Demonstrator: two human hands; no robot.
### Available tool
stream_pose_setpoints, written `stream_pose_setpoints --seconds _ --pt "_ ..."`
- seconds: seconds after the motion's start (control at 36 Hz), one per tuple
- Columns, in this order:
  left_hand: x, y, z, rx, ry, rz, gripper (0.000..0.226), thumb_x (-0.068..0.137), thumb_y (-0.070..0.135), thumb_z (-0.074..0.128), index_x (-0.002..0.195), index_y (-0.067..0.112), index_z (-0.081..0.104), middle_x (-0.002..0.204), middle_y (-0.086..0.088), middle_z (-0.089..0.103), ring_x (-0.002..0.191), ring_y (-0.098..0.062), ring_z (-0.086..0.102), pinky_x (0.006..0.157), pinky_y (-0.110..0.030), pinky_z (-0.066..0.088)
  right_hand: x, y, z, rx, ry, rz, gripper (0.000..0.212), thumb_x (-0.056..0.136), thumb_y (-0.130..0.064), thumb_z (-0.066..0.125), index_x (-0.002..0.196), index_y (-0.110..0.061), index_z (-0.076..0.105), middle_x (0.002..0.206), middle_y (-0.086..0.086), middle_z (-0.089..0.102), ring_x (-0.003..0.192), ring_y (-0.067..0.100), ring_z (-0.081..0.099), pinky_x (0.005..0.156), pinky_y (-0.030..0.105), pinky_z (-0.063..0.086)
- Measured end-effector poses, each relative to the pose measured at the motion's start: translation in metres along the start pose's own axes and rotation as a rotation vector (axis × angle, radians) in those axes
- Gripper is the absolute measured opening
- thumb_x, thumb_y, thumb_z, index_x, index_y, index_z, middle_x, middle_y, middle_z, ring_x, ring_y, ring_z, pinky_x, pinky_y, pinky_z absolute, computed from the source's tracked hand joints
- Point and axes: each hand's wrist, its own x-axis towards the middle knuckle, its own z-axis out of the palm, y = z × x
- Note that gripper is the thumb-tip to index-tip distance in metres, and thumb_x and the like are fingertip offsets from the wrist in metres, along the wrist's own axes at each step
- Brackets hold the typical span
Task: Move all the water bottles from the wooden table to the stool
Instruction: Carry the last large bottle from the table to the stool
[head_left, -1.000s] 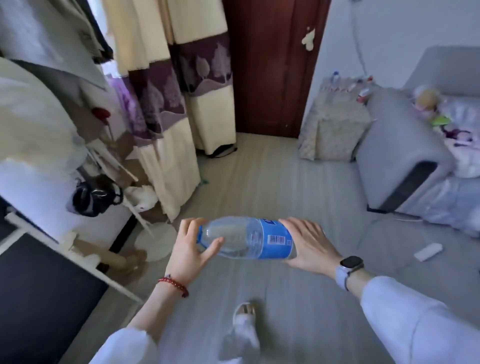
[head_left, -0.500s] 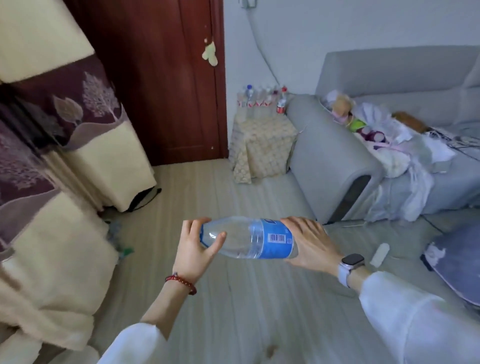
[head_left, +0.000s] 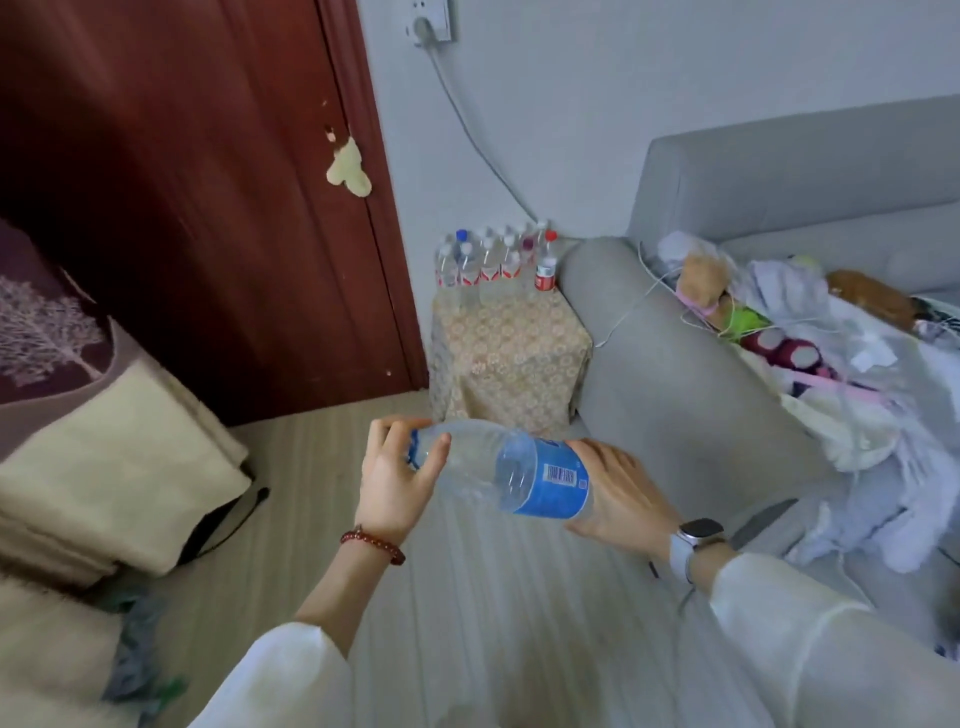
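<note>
1. Bottle (head_left: 511, 470) is carried sideways in mid-air, above the floor (head_left: 467, 597) and short of the stool (head_left: 506, 358). Cap end sits in the left hand (head_left: 397, 480), base end in the right hand (head_left: 615, 499).
2. Grip state: left fingers and thumb curl round the neck, so it's grasping the bottle. Right palm cups the base w/ fingers wrapped behind the blue label, also grasping.
3. Stool, under a patterned cloth, stands between the door (head_left: 208, 208) and the sofa (head_left: 701, 364) arm. A cluster of bottles (head_left: 493, 260) already fills the back of its top; front part looks bare.
4. Doing it well, imo: tip the bottle upright before arriving, then set the base down on the bare front part w/o knocking the standing row. Cloth may be soft, so release only once it stands steady.
5. Vs. half a sec ago: stool and sofa loom larger and more central, curtain (head_left: 78, 338) has slid off left, so the person is closer. The two-handed hold looks unchanged.
</note>
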Motion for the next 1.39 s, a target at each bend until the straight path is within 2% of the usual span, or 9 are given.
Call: stream_pose_setpoints --seconds 0.14,0.64,0.81,0.92,0.97,1.03,1.11,1.19,1.39 --pt "0.095 -0.019 0.042 0.027 0.029 -0.002 0.010 0.088 0.007 0.054 0.093 0.003 0.063 0.093 -0.009 0.053 0.081 -0.016 0.052 0.076 -0.014 0.034 0.100 0.038 0.005 0.025 -0.031 -0.020 0.085 0.054 -0.047 0.065 0.129 -0.027 0.031 0.119 -0.002 0.054 0.106 0.021 0.054 0.091 0.033 0.045" --pt "0.449 -0.110 0.196 0.162 -0.040 0.057 0.005 0.080 -0.004 0.060 0.084 -0.001 0.059 0.084 -0.012 0.057 0.076 -0.020 0.055 0.073 -0.016 0.039 0.490 0.161 0.038 0.277 -0.244 0.034 0.086 0.061 -0.064 0.065 0.131 -0.021 0.035 0.128 -0.001 0.049 0.115 0.020 0.049 0.097 0.043 0.042" --pt "0.518 -0.132 0.245 0.236 -0.088 0.072 0.005 0.077 0.000 0.065 0.080 0.000 0.061 0.083 -0.012 0.057 0.075 -0.022 0.057 0.069 -0.022 0.045 0.581 0.190 0.080 0.490 -0.371 0.021 0.063 0.066 -0.050 0.071 0.119 -0.031 0.042 0.117 -0.005 0.055 0.103 0.011 0.055 0.088 0.026 0.045" --pt "0.551 -0.151 0.288 0.288 -0.107 0.047 0.009 0.073 0.000 0.070 0.078 0.001 0.062 0.083 -0.012 0.058 0.074 -0.020 0.058 0.068 -0.013 0.042 0.637 0.216 0.114 0.596 -0.455 0.027 0.041 0.075 -0.043 0.066 0.108 -0.025 0.049 0.106 -0.002 0.057 0.096 0.014 0.056 0.084 0.037 0.048" --pt "0.566 -0.160 0.309 0.311 -0.151 0.074 0.010 0.071 0.001 0.071 0.078 0.001 0.063 0.084 -0.013 0.058 0.075 -0.022 0.058 0.064 -0.019 0.046 0.657 0.228 0.127 0.618 -0.479 0.045 0.042 0.079 -0.041 0.061 0.115 -0.025 0.047 0.115 -0.001 0.054 0.104 0.011 0.052 0.093 0.038 0.045" --pt "0.576 -0.168 0.326 0.350 -0.219 0.087 0.012 0.070 0.001 0.072 0.078 0.001 0.063 0.084 -0.016 0.059 0.075 -0.027 0.059 0.059 -0.028 0.052 0.672 0.235 0.133 0.627 -0.498 0.060 0.051 0.085 -0.031 0.058 0.131 -0.030 0.036 0.136 -0.001 0.045 0.120 0.005 0.040 0.105 0.025 0.033" --pt "0.585 -0.177 0.345 0.394 -0.307 0.041 0.016 0.067 0.000 0.075 0.077 0.000 0.064 0.085 -0.017 0.059 0.077 -0.031 0.060 0.052 -0.035 0.054 0.689 0.242 0.139 0.623 -0.545 0.060 0.067 0.088 -0.025 0.056 0.141 -0.036 0.017 0.150 -0.006 0.028 0.127 0.012 0.041 0.100 0.025 0.035" --pt "0.594 -0.188 0.356 0.418 -0.338 -0.023 0.020 0.063 -0.002 0.078 0.078 0.000 0.065 0.086 -0.018 0.060 0.078 -0.033 0.060 0.052 -0.037 0.055 0.706 0.242 0.140 0.615 -0.629 0.041 0.073 0.089 -0.018 0.054 0.144 -0.035 0.009 0.153 -0.005 0.024 0.120 0.026 0.051 0.097 0.042 0.045" --pt "0.615 -0.204 0.359 0.470 -0.321 -0.090 0.020 0.065 0.001 0.078 0.081 0.000 0.065 0.089 -0.020 0.059 0.083 -0.035 0.059 0.055 -0.036 0.054 0.727 0.230 0.139 0.721 -0.747 0.050 0.070 0.092 -0.010 0.047 0.145 -0.030 0.006 0.142 0.006 0.044 0.127 0.021 0.046 0.099 0.028 0.039"
